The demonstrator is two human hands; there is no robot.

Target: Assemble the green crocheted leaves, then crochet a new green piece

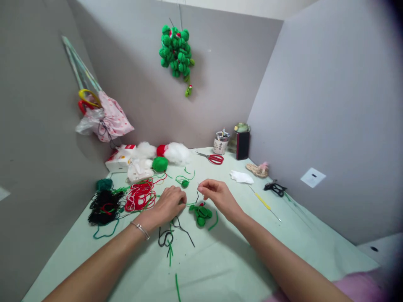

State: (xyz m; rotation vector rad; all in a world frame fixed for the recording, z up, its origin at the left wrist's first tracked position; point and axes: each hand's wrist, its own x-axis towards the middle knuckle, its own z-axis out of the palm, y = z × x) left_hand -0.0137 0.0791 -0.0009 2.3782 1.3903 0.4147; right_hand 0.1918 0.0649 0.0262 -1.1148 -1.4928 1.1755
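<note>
My right hand [217,195] is closed in a pinch above the table, with a thin needle-like piece at its fingertips. A short black strand [197,197] hangs just below them. Under that hand lies a small crocheted green piece [201,214] with rounded lobes and a bit of red on top. My left hand [172,202] rests on the table to its left, fingers curled; what they hold, if anything, is hidden. A green strand [190,204] runs from its fingertips toward the crocheted piece. Black yarn ends [165,238] lie below my left hand.
Red yarn [140,196], black yarn [103,207] and a green yarn ball [160,164] are at left, near white stuffing [178,154]. Red-handled scissors [215,159] and a pen cup [220,144] stand farther back. A yellow-handled hook [262,201] lies right. Green crochet pieces [176,52] hang on the wall.
</note>
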